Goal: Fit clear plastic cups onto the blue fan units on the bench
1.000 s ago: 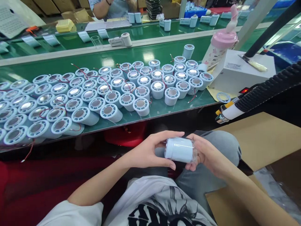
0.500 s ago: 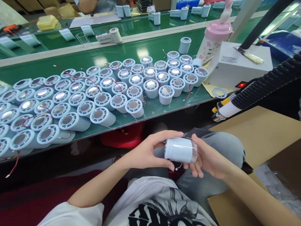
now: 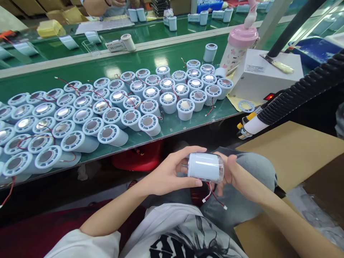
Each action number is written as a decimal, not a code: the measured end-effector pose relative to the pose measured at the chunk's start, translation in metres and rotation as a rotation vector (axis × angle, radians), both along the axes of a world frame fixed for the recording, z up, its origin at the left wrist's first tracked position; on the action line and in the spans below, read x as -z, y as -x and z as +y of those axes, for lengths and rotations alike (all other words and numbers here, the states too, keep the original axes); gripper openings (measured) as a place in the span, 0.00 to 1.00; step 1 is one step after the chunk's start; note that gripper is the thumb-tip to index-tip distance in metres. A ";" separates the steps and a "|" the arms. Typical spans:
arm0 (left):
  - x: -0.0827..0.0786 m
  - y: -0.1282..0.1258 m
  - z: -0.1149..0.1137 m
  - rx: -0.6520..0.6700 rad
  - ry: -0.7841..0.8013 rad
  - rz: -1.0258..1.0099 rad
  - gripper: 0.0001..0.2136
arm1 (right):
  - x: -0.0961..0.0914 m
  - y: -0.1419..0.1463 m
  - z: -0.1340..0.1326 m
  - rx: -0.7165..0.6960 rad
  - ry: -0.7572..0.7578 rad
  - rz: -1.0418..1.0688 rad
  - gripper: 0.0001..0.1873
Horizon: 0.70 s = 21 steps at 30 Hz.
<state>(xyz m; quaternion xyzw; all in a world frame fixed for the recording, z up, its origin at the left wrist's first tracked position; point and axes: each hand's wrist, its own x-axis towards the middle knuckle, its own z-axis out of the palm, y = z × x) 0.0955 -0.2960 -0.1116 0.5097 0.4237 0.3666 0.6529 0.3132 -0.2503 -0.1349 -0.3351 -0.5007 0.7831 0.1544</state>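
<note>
A light blue cylindrical housing (image 3: 204, 167) lies sideways above my lap, with a clear plastic sleeve around it that reaches past its right end. My left hand (image 3: 172, 172) is closed on the housing's left end, thumb below and index finger along the top. At the clear right end, my right hand (image 3: 239, 179) has its fingers curled behind and under the sleeve, partly hidden, while the thumb sticks up off it. White and dark red wires (image 3: 212, 195) with small white connectors hang beneath the housing.
Many similar light blue housings (image 3: 107, 133) stand in rows on the green bench (image 3: 172, 129). A grey box (image 3: 266, 75), a pink-lidded cup (image 3: 239, 46) and a black ribbed hose (image 3: 301, 89) are on the right. Cardboard (image 3: 292, 154) lies below. Another person's arm (image 3: 95, 6) shows at the back.
My right thumb has lifted off the clear sleeve and the right fingers have shifted behind it. More of the hanging wires and connectors shows below. The view has shifted slightly.
</note>
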 end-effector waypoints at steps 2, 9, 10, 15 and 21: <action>-0.001 0.001 0.000 -0.019 0.046 -0.049 0.29 | 0.003 -0.003 0.001 0.040 -0.378 0.030 0.38; 0.001 0.010 0.000 0.017 0.096 -0.090 0.32 | 0.004 -0.005 0.005 -0.014 -0.981 0.033 0.31; 0.000 0.011 0.000 0.014 0.061 -0.063 0.35 | 0.004 -0.004 0.004 0.006 -0.810 0.048 0.30; 0.001 0.018 -0.002 0.033 -0.024 -0.045 0.37 | 0.002 -0.001 -0.001 0.057 -0.135 0.176 0.27; 0.011 0.020 -0.002 0.079 0.090 -0.141 0.38 | 0.003 0.003 0.002 0.049 -0.018 0.077 0.30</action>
